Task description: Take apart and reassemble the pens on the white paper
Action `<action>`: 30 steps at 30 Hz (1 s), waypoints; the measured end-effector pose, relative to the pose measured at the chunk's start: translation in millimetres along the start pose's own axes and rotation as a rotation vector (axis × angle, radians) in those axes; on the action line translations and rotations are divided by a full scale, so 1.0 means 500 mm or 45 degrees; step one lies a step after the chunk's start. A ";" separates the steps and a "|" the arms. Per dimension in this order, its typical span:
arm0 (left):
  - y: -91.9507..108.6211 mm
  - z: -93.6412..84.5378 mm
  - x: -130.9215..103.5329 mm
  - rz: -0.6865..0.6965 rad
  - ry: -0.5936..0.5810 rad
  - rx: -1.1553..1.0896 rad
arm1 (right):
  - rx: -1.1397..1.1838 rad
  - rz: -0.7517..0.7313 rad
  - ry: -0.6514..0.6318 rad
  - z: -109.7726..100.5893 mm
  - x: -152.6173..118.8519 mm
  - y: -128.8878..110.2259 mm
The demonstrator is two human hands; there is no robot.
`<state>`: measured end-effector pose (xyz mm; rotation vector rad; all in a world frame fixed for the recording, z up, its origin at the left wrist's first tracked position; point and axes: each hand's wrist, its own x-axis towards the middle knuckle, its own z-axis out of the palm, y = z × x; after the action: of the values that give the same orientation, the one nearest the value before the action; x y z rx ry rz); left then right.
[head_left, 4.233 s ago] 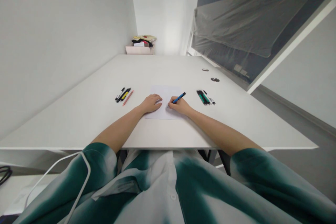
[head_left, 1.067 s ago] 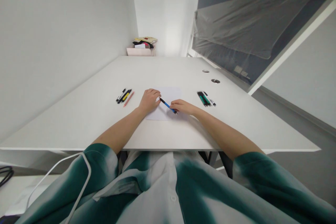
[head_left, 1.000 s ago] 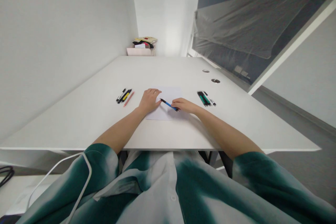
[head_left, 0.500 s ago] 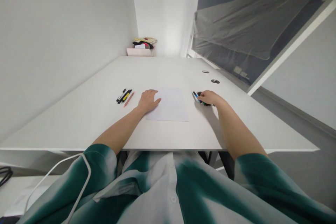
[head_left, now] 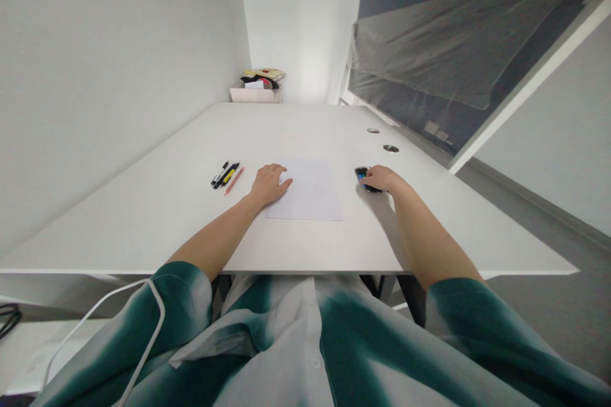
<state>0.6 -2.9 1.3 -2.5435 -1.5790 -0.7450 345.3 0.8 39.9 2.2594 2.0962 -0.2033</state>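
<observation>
A white sheet of paper [head_left: 310,194] lies on the white table. Over its upper left edge rests my left hand [head_left: 270,184], fingers spread and holding nothing. To the right of the paper, my right hand [head_left: 382,179] is closed at a dark, patterned holder [head_left: 373,189]. Something blue shows by its fingertips, too small and covered to make out. Left of my left hand lie several pens: a black and white one [head_left: 220,174], a black one, a yellow and black one [head_left: 230,175] and a pink one [head_left: 234,181].
A pink box [head_left: 252,95] with folded things on it stands at the table's far end. Two round metal inserts [head_left: 391,149] sit at the right edge. A plastic-covered dark panel [head_left: 429,44] rises on the right. A white cable [head_left: 157,305] crosses my left sleeve.
The blue and white pen that stuck out left of my right hand no longer shows there; the dark holder's left end is now visible. My left hand has stayed in place.
</observation>
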 end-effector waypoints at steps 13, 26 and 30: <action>0.001 -0.002 -0.001 -0.005 -0.010 0.007 | 0.002 0.011 -0.034 0.005 0.005 0.004; -0.002 0.002 0.000 0.000 -0.009 0.009 | 0.055 0.030 -0.015 0.005 0.004 0.006; -0.001 0.000 -0.001 0.000 -0.015 0.009 | 0.038 0.019 -0.017 0.006 0.005 0.007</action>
<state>-0.1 -2.9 0.7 -2.5476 -1.5817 -0.7248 348.7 2.6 36.5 2.2828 2.0835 -0.2505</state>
